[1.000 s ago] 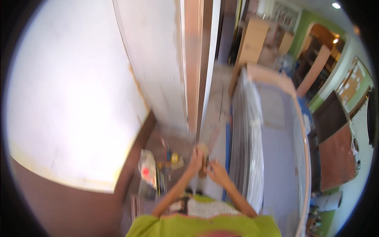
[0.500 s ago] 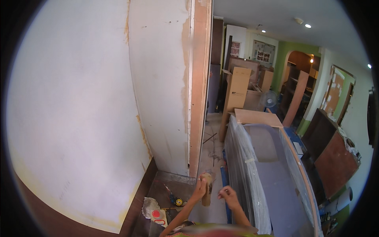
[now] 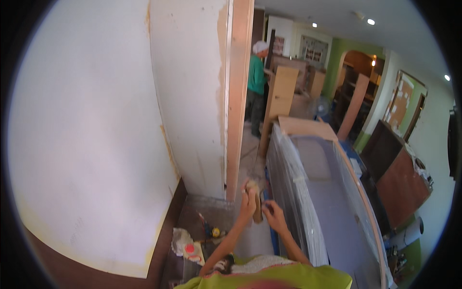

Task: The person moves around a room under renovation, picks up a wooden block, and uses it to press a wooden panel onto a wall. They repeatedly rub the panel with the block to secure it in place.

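Observation:
A tan, elongated object point(image 3: 258, 216) is upright in my left hand point(image 3: 246, 204), whose fingers wrap round it; I cannot tell exactly what it is. Just to its right, the curled fingers of my right hand point(image 3: 274, 212) are pinched close to its side, and whatever they hold is too small to name. Below and left of my hands lie a yellow-and-black tool point(image 3: 215, 232) and a white bag with red marks point(image 3: 190, 249) on the dark floor beside the wall.
A white wall panel point(image 3: 82, 135) and timber-edged column point(image 3: 234, 96) stand left. A wrapped long furniture piece point(image 3: 308, 202) runs along my right. A person in a green top point(image 3: 257, 72) stands beyond, near cardboard boxes point(image 3: 281, 101); dark cabinets point(image 3: 399, 188) stand far right.
The person in green has come into view beyond the column. My right hand is closer to the tan object than half a second ago, and both hands appear higher in the picture.

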`<state>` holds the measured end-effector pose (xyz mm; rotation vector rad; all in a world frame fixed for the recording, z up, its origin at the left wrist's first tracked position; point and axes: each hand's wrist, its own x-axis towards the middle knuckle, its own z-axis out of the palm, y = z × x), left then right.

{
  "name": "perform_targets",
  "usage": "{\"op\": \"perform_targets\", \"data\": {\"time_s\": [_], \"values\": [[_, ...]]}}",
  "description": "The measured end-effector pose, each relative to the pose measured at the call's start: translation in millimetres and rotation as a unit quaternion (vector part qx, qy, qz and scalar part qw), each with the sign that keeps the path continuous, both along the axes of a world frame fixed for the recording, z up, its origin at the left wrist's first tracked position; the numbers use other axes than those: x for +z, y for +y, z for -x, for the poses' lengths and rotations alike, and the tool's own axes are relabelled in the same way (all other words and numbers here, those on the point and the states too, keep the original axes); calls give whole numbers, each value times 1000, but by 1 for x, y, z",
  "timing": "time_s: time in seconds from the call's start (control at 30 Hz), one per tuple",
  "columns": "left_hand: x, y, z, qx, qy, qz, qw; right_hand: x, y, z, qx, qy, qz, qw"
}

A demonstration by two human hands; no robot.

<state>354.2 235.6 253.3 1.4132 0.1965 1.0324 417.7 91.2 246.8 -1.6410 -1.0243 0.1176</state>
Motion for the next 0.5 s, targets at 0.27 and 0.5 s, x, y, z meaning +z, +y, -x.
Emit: {"op": "perform_targets", "data": {"time_s": [0.27, 0.5], "values": [[41, -1, 0, -35, 28, -47, 998, 3, -4, -9, 41, -29, 19, 999], [57, -17, 6, -135, 65, -44, 988, -8, -22, -5, 76, 236, -158, 956]]}}
